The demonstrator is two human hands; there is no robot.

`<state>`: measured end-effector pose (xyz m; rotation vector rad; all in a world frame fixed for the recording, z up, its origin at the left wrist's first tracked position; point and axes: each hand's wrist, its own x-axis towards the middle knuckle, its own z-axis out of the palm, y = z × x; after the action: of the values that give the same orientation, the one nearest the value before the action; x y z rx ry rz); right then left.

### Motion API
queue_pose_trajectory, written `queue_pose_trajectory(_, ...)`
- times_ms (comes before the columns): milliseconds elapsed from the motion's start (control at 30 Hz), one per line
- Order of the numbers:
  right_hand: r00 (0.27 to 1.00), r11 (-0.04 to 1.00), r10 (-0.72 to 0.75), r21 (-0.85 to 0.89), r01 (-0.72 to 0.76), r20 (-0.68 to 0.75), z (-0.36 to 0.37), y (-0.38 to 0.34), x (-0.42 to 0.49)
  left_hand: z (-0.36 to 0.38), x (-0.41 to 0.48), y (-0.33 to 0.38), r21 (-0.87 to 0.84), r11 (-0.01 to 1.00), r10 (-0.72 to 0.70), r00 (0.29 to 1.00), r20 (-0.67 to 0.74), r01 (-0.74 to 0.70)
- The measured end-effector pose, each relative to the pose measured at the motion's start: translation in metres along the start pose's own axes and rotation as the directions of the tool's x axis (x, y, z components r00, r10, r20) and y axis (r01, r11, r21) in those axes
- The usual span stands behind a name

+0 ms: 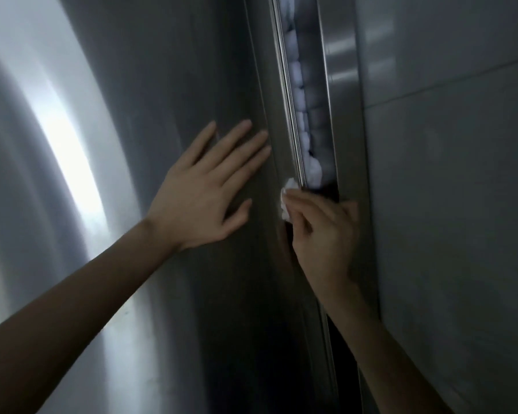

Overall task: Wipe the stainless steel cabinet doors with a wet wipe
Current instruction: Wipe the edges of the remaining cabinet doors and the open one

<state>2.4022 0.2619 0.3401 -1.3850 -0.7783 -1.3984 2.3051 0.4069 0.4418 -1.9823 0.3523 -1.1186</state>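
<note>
- Steel door (150,94): left hand (202,197) flat, fingers spread, bracing.
- Right hand (323,231) pinches wipe (287,201) at door edge, 3 o'clock of left hand.
- Step: edge wiping; next, likely slide along the seam.

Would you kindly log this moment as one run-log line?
left hand: flat on cabinet door | right hand: pinching wet wipe at door edge

Grey tiled wall (446,204) at rt; white lumps (301,115) in vert. row nearby.
</note>
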Motion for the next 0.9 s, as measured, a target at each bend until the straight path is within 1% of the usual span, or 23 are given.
queue_pose_trajectory(100,0.999,0.998,0.036,-0.058,-0.034,0.037,-0.018,0.006,-0.074,0.007,-0.034,0.024,-0.001,0.996,0.084,0.994,0.065,-0.084)
queue_pose_trajectory(167,0.998,0.996,0.015,-0.089,-0.010,0.059,-0.022,0.009,-0.086,0.008,-0.039,0.027,0.006,0.996,0.092,0.993,0.070,-0.093)
queue_pose_trajectory(233,0.996,0.996,-0.047,-0.078,0.052,0.072,-0.018,0.012,-0.064,0.008,-0.037,0.026,0.002,0.996,0.089,0.994,0.069,-0.090)
queue_pose_trajectory(300,0.994,0.994,-0.100,-0.043,0.102,0.042,-0.010,0.013,-0.031,0.009,-0.037,0.026,-0.001,0.996,0.089,0.993,0.071,-0.089)
queue_pose_trajectory(367,0.993,0.992,-0.122,-0.036,0.122,0.002,-0.001,0.012,-0.005,0.010,-0.038,0.027,0.006,0.996,0.084,0.994,0.069,-0.084)
queue_pose_trajectory(433,0.993,0.991,-0.116,-0.071,0.115,-0.009,0.002,0.011,-0.007,0.010,-0.038,0.027,0.004,0.996,0.087,0.995,0.059,-0.087)
queue_pose_trajectory(500,0.994,0.986,-0.109,-0.126,0.111,0.018,-0.006,0.014,-0.038,0.011,-0.038,0.025,0.002,0.996,0.089,0.995,0.046,-0.089)
queue_pose_trajectory(533,0.991,0.979,-0.127,-0.157,0.133,0.047,-0.013,0.019,-0.059,0.011,-0.038,0.025,0.000,0.996,0.090,0.995,0.042,-0.090)
queue_pose_trajectory(633,0.962,0.947,-0.234,-0.192,0.259,0.141,-0.031,0.033,-0.100,0.013,-0.038,0.025,0.007,0.996,0.090,0.995,0.043,-0.090)
queue_pose_trajectory(733,0.952,0.937,-0.271,-0.185,0.295,0.144,-0.027,0.037,-0.080,0.013,-0.037,0.026,0.012,0.995,0.098,0.994,0.041,-0.099)
queue_pose_trajectory(900,0.946,0.929,-0.323,-0.175,0.325,0.042,-0.008,0.035,-0.011,0.012,-0.037,0.025,-0.002,0.996,0.089,0.996,0.028,-0.089)
